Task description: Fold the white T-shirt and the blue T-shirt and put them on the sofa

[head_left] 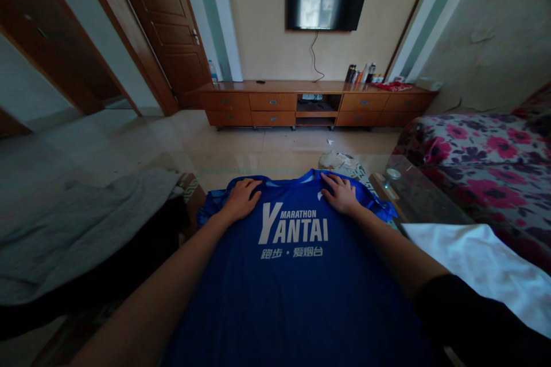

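Observation:
A blue T-shirt (293, 292) with white "Marathon Yantai" lettering lies spread out, front side up, its collar at the far end. My left hand (242, 198) rests flat on its left shoulder, fingers stretched towards the collar. On the other shoulder, beside a small white logo, lies my right hand (341, 192), its fingers also apart and laid on the cloth. Neither hand grips the fabric. Both short sleeves are partly in view beyond my hands. The shirt's lower part runs out of the picture near me.
Grey and black clothes (86, 229) lie to the left, and a white cloth (482, 269) to the right. A glass tabletop (430, 195) holds a small round glass (392, 175). Farther off stand a flowered sofa (491, 143) and a wooden TV cabinet (271, 102).

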### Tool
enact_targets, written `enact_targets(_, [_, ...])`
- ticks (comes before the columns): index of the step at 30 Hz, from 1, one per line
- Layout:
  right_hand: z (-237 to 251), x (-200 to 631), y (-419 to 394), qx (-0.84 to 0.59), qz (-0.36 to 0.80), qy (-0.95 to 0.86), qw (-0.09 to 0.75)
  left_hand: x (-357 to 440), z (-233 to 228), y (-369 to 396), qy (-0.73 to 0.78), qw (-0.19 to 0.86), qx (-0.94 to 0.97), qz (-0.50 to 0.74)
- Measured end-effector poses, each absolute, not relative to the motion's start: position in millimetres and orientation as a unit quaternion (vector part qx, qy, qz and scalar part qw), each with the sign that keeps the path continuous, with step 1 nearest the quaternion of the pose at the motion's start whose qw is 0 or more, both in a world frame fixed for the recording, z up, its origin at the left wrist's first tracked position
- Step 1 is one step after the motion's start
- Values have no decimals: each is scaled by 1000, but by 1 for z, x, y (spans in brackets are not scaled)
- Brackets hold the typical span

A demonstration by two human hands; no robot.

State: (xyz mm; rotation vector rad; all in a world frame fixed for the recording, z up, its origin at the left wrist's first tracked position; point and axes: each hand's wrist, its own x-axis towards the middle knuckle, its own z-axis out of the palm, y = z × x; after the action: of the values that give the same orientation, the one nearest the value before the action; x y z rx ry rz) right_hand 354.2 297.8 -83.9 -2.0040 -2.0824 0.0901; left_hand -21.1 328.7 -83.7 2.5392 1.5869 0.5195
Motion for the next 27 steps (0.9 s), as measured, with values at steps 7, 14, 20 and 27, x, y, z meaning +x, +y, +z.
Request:
enact_targets(7, [-89,350,294,-721,-20,-686,97,-29,-103,335,625,15,770,126])
enact_targets(14, [-89,347,289,-719,-41,-688,84,-14,-80,308,624,-97,756,174])
enact_targets(20, [-70,335,245,-702,-83,-701,98,-10,-58,254,586,-97,784,181])
enact_targets(27, [-59,324,135,-694,-28,-713,95,-25,-71,151,562,-20,806,185])
